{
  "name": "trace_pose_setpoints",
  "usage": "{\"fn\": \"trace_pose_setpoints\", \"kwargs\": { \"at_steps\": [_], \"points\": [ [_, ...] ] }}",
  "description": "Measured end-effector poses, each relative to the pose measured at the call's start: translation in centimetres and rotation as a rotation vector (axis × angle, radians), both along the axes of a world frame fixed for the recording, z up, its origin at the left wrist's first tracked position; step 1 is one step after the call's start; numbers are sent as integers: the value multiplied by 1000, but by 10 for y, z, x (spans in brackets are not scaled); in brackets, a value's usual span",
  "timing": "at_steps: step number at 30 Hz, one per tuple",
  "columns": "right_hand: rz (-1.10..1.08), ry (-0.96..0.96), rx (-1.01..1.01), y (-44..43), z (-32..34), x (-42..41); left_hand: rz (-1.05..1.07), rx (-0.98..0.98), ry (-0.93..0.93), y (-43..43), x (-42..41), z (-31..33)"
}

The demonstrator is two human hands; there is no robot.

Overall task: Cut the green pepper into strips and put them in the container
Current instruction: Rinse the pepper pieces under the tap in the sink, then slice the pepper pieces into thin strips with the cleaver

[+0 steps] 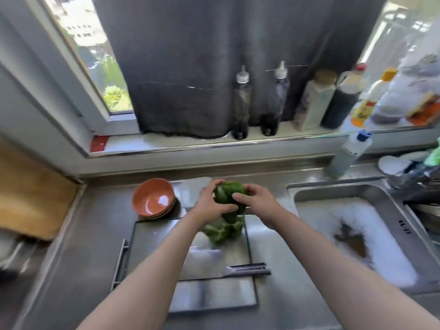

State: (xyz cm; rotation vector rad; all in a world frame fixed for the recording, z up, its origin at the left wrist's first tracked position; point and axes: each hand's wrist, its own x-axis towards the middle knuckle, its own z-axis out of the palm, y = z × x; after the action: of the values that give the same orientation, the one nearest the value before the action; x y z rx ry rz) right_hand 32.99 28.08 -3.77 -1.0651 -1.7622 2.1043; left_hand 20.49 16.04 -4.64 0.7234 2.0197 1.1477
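Note:
Both hands hold a green pepper point(229, 191) above the far edge of the steel cutting board point(154, 236). My left hand point(212, 204) grips its left side and my right hand point(258, 202) grips its right side, fingers curled round it. More green pepper point(220, 231) lies on the board just below. A cleaver point(214, 264) lies flat on the board, its dark handle point(247, 269) pointing right. An orange bowl point(152, 198) stands behind the board to the left. The picture is motion-blurred.
A steel sink point(352, 234) with a white lining and dark scraps lies to the right. Sauce bottles point(241, 103) line the windowsill under a dark curtain. A blue-capped bottle point(348, 153) stands behind the sink. A wooden board point(31, 194) leans at the left.

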Motion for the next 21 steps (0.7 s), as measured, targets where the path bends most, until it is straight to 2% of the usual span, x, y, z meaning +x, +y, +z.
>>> {"fn": "trace_pose_setpoints", "kwargs": {
  "at_steps": [5, 8, 11, 16, 21],
  "points": [
    [104, -159, 9, -97, -12, -83, 100, -70, 12, -103, -76, -12],
    [189, -294, 64, -141, -27, -118, 157, -257, 33, -153, -107, -24],
    [176, -327, -15, -180, -40, -142, 215, -449, 59, -191, -129, -39],
    [300, -363, -25, -217, -52, -151, 205, -564, 70, -226, -143, -56],
    [372, -391, 117, -224, -63, -152, 262, -649, 95, -224, -139, -71]
  ]
}}
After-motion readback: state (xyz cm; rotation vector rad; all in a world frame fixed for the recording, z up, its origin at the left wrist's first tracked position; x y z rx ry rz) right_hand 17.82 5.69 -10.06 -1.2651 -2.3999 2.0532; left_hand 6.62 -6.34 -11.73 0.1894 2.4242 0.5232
